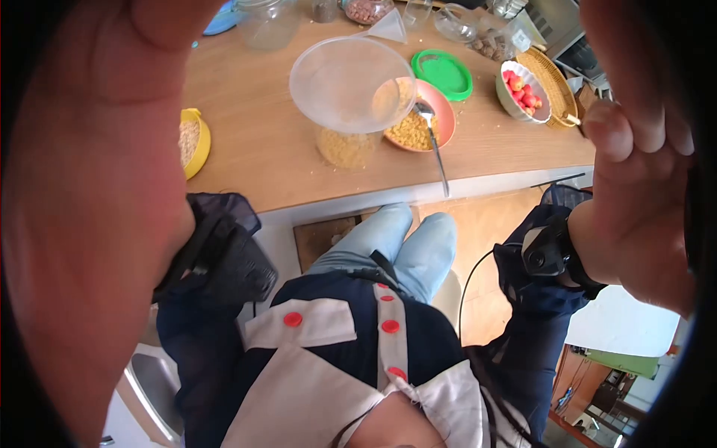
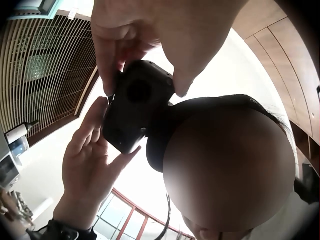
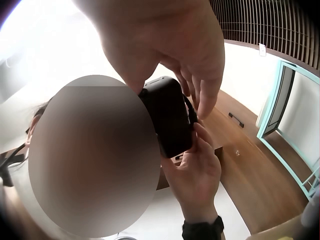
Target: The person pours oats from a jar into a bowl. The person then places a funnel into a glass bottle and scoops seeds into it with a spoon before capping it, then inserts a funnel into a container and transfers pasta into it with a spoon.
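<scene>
Both hands are raised to a black camera (image 2: 135, 107) worn at the person's head. The left hand (image 2: 165, 35) pinches its edges between thumb and fingers in the left wrist view. On the camera's other side, the right hand (image 3: 170, 50) grips it with thumb and curled fingers. In the head view, the left hand (image 1: 97, 194) looms large at the left edge and the right hand (image 1: 635, 172) at the right edge. Below them on the table stands a clear plastic container (image 1: 347, 149) with yellow grains. A pink bowl (image 1: 446, 119) beside it holds yellow grains and a spoon (image 1: 435, 145).
A green lid (image 1: 442, 73) lies behind the bowl. Further right, a white bowl (image 1: 502, 93) of red fruit stands by a wicker basket (image 1: 556, 82). A yellow tub (image 1: 200, 145) of flakes is at the left. A funnel (image 1: 388, 28) and several jars line the back.
</scene>
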Demonstrator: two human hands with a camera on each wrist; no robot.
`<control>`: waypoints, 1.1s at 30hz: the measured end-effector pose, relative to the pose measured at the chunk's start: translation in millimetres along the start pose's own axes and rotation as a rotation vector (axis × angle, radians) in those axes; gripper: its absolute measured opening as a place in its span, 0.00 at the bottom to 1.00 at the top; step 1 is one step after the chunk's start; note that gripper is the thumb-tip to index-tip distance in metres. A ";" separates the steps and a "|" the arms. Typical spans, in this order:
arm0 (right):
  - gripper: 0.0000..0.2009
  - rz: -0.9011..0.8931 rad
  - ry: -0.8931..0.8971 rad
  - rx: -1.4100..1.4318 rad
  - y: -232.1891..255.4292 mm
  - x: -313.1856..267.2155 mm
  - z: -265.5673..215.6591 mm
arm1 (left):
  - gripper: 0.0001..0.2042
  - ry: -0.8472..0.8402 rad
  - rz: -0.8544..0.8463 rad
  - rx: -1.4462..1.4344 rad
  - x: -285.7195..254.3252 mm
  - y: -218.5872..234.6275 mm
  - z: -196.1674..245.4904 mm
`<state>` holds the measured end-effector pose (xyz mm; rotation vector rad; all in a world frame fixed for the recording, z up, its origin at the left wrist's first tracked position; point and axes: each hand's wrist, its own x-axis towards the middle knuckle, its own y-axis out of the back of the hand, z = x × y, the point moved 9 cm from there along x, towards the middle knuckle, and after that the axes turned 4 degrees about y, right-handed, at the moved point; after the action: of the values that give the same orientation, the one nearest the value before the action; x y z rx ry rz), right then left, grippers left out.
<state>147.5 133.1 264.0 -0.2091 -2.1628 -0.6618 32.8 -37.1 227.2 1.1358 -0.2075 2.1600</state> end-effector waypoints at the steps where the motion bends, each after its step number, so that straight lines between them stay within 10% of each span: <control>1: 0.62 0.005 -0.017 0.009 -5.0 0.4 0.7 | 0.31 0.012 -0.011 -0.003 -0.6 0.7 0.7; 33: 0.62 -0.002 0.110 0.093 -18.1 14.1 -13.9 | 0.34 -0.235 -0.160 0.085 1.3 15.0 58.9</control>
<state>141.5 109.4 274.9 -0.1181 -2.0830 -0.5591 62.3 -73.0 266.5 1.4059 -0.1247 1.9094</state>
